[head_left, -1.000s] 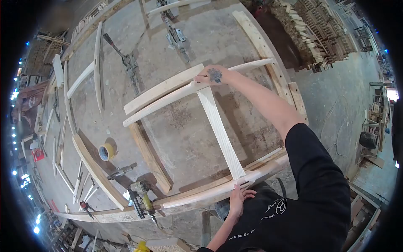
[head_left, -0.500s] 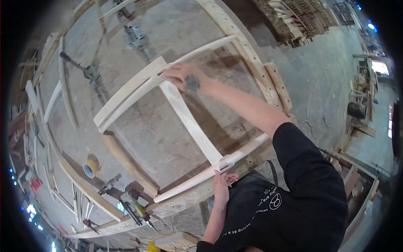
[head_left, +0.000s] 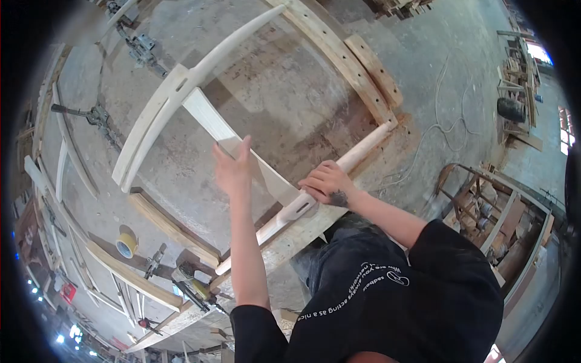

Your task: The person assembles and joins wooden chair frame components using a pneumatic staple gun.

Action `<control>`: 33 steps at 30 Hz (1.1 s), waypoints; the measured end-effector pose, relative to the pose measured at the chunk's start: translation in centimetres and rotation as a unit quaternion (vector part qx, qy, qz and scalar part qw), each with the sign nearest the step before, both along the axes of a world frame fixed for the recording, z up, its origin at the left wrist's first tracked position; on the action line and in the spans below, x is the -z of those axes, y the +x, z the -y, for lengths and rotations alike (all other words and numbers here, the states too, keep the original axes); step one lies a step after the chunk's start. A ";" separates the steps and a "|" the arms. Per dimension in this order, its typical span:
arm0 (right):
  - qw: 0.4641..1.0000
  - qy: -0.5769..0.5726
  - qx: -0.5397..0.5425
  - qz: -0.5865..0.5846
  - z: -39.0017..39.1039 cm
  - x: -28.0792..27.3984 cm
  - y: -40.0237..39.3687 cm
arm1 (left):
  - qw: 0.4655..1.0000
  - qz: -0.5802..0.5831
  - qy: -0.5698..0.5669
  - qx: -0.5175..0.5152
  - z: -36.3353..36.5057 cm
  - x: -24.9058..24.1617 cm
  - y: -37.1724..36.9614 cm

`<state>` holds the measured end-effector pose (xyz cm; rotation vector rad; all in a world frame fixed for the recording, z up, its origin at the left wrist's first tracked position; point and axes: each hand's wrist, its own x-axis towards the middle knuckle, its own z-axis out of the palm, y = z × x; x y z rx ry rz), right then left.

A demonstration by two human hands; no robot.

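Observation:
My left hand (head_left: 232, 172) is over the middle of the frame, thumb and fingers apart, at the near edge of a pale crosspiece (head_left: 212, 120). Whether it touches the wood is unclear. Fingers of my right hand (head_left: 327, 183) are wrapped over the near curved rail (head_left: 363, 147), beside the crosspiece's lower end and a slotted joint. The crosspiece's upper end meets the far curved rail (head_left: 233, 41) near another slot. A second curved piece (head_left: 142, 130) lies against that rail's outer left side.
A thick beam with holes (head_left: 342, 51) borders the right side. At the lower left are yellow tape (head_left: 126, 245), a wooden block (head_left: 175, 227) and a power tool (head_left: 195, 286). Metal clamps (head_left: 97, 118) lie at the upper left. A cable (head_left: 437, 126) crosses the floor.
My right hand has moved from the far rail to the near rail. My left hand has left the near joint and moved up and left over the crosspiece. The view has shifted.

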<state>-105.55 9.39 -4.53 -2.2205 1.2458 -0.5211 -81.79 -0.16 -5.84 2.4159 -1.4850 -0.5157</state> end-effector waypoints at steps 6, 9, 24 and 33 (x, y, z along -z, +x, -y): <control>0.995 -0.081 0.043 0.028 -0.2 1.9 1.9 | 0.995 -0.082 0.052 -0.026 1.2 -0.2 0.1; 0.992 -0.113 0.029 0.052 -0.8 3.3 3.2 | 0.999 -0.031 0.031 0.022 -0.1 1.5 2.5; 0.996 -0.024 0.080 0.042 -1.8 3.2 -1.2 | 0.998 0.029 -0.021 0.052 0.1 2.9 0.3; 0.994 -0.013 0.105 0.012 -1.4 1.8 -0.5 | 0.987 0.027 -0.028 -0.158 -10.8 -1.8 13.7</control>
